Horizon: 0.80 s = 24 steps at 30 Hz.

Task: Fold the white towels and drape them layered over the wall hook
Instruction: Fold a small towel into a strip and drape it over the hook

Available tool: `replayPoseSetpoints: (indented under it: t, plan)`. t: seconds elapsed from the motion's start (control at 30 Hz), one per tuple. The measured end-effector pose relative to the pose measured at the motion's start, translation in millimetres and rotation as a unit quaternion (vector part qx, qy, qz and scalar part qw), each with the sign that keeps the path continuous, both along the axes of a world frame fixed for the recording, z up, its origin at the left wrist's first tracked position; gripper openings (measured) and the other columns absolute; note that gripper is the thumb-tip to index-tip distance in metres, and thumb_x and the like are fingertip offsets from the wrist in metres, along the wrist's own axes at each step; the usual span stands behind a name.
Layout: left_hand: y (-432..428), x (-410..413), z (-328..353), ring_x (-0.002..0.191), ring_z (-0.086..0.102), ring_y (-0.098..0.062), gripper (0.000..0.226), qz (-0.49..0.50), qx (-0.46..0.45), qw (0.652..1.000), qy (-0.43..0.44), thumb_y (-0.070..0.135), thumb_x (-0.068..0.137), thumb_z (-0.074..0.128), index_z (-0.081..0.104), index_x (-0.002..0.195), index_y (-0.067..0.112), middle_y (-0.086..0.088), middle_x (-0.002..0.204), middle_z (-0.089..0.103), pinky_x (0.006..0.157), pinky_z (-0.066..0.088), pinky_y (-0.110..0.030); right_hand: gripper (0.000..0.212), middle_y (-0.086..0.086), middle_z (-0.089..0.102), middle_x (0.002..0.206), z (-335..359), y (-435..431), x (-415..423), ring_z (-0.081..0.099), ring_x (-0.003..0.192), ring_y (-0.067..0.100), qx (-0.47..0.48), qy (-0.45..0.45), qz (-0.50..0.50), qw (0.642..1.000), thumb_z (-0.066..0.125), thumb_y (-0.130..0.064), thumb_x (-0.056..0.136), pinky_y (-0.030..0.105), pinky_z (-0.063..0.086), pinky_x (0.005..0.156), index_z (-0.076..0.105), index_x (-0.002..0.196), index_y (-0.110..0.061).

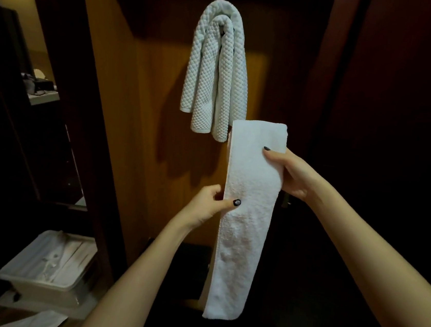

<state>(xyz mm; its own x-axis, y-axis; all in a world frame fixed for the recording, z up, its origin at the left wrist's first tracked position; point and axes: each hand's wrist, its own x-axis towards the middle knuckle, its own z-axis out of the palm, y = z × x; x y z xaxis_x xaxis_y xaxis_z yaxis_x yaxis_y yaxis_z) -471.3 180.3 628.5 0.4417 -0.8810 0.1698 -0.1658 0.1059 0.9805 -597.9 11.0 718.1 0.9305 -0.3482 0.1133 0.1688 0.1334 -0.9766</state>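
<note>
head view, dim room, warm light on a wood panel [146, 101] straight ahead.

plain towel [245, 220]: white terry, folded into a long narrow strip. it is held upright in the air in front of the panel, right of centre. the top edge is flat and level, just beside the lower right ends of the waffle towels [215, 82]. the bottom end hangs free, nearer the camera.

left hand [208, 203]: grip pinching the left edge of the plain towel around mid-height. the thumb, with a dark nail, lies on the front face and the fingers curl behind the edge.

right hand [289, 175]: grip pinching the right edge higher up, near the top. the thumb is on the front face; the fingers go behind the cloth and are mostly hidden.

both forearms are bare and reach in from the near edge.

waffle towels: two, white, far and high on the panel, layered over the hook. the inner one sits under the arch of the outer one. the hook is covered by cloth and cannot be made out. the ends hang to uneven lengths, the far-left end stopping highest. a shadow falls on the panel below them.

near left, on the floor: a translucent plastic bin [49, 265] with pale contents, unclear.

far left: a pale tabletop [44, 96] with dark objects on it, too dim to identify.
</note>
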Motion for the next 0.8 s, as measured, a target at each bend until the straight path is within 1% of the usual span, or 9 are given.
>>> replayPoseSetpoints:
  t: [0.1, 0.2, 0.33, 0.43, 0.5, 0.57, 0.63, 0.7, 0.8]
  plan:
    - [0.7, -1.4, 10.2, 0.097, 0.069, -0.006, 0.033, 0.003, -0.022, 1.0, -0.017, 0.028, 0.073, 0.079, 0.067, 0.103, 0.024, 0.016, 0.1, 0.074, 0.076, 0.053, -0.017, 0.042, 0.001, 0.074, 0.11, 2.3, -1.9, -1.1, 0.071, 0.102, 0.021, -0.007, 0.001, -0.001, 1.0, 0.067, -0.023, 0.087, 0.033, 0.059, 0.072, 0.054, 0.127, -0.022]
    - [-0.7, -0.2, 14.7, 0.102, 0.068, -0.015, 0.028, 0.05, -0.025, 0.996, -0.065, 0.021, 0.08, 0.078, 0.066, 0.105, 0.024, 0.006, 0.106, 0.073, 0.087, 0.054, -0.031, 0.044, 0.001, 0.072, 0.116, 6.1, -4.3, -1.5, 0.068, 0.107, 0.02, -0.056, -0.001, 0.004, 0.998, 0.068, -0.015, 0.088, 0.031, 0.058, 0.076, 0.053, 0.129, -0.022]
    - [-1.8, -5.3, 13.1, 0.08, 0.065, -0.025, 0.02, 0.172, -0.026, 0.98, -0.091, 0.017, 0.083, 0.075, 0.061, 0.097, 0.014, -0.018, 0.093, 0.069, 0.075, 0.054, -0.053, 0.041, -0.005, 0.072, 0.114, 4.6, -5.8, -0.1, 0.069, 0.106, 0.016, -0.115, -0.003, -0.046, 0.992, 0.064, -0.009, 0.091, 0.029, 0.058, 0.074, 0.053, 0.128, -0.025]
    - [-1.3, -8.4, 10.1, 0.078, 0.057, -0.026, 0.032, 0.169, -0.036, 0.982, -0.083, 0.02, 0.086, 0.073, 0.057, 0.097, -0.007, -0.025, 0.091, 0.062, 0.069, 0.049, -0.049, 0.045, -0.002, 0.071, 0.116, -1.0, -5.6, 3.0, 0.067, 0.109, 0.018, -0.11, -0.007, -0.068, 0.992, 0.062, -0.009, 0.092, 0.031, 0.058, 0.077, 0.051, 0.134, -0.021]
    - [-1.5, -6.1, 9.1, 0.088, 0.056, -0.027, 0.035, 0.151, -0.036, 0.983, -0.103, 0.021, 0.089, 0.07, 0.06, 0.096, -0.011, -0.028, 0.102, 0.058, 0.079, 0.048, -0.047, 0.052, 0.001, 0.069, 0.121, -1.4, -4.4, 3.4, 0.066, 0.113, 0.02, -0.1, -0.011, -0.063, 0.993, 0.065, -0.013, 0.09, 0.032, 0.057, 0.081, 0.048, 0.139, -0.019]
    - [-1.9, -5.0, 12.6, 0.11, 0.053, -0.022, 0.021, 0.136, -0.046, 0.983, -0.115, 0.018, 0.089, 0.07, 0.068, 0.097, -0.001, -0.017, 0.122, 0.05, 0.097, 0.044, -0.039, 0.055, 0.002, 0.07, 0.12, 0.1, -3.8, 1.4, 0.066, 0.112, 0.02, -0.073, -0.02, -0.044, 0.996, 0.066, -0.017, 0.087, 0.031, 0.057, 0.08, 0.047, 0.139, -0.018]
    - [-2.9, -7.1, 16.2, 0.126, 0.048, -0.015, 0.018, 0.067, -0.07, 0.993, -0.073, 0.02, 0.085, 0.073, 0.072, 0.103, 0.024, -0.001, 0.136, 0.047, 0.105, 0.042, -0.033, 0.049, 0.002, 0.071, 0.118, 1.0, -3.6, -1.2, 0.067, 0.11, 0.021, -0.055, -0.026, -0.024, 0.998, 0.064, -0.016, 0.09, 0.03, 0.057, 0.077, 0.048, 0.136, -0.018]
    - [-4.3, -11.0, 16.9, 0.117, 0.06, -0.014, 0.025, 0.01, -0.092, 0.996, -0.019, 0.028, 0.078, 0.075, 0.073, 0.102, 0.036, 0.003, 0.126, 0.064, 0.092, 0.051, -0.027, 0.04, 0.004, 0.071, 0.118, 1.2, -3.6, -2.7, 0.067, 0.11, 0.022, -0.063, -0.023, -0.016, 0.998, 0.06, -0.013, 0.094, 0.03, 0.057, 0.078, 0.051, 0.132, -0.017]
    - [-10.1, -14.2, 12.4, 0.098, 0.07, -0.014, 0.018, 0.016, -0.118, 0.993, 0.004, 0.022, 0.081, 0.076, 0.074, 0.099, 0.027, 0.003, 0.105, 0.074, 0.075, 0.054, -0.022, 0.04, 0.005, 0.07, 0.118, 2.3, -3.7, -5.2, 0.067, 0.11, 0.022, -0.078, -0.02, -0.021, 0.997, 0.059, -0.011, 0.094, 0.029, 0.057, 0.08, 0.051, 0.133, -0.014]
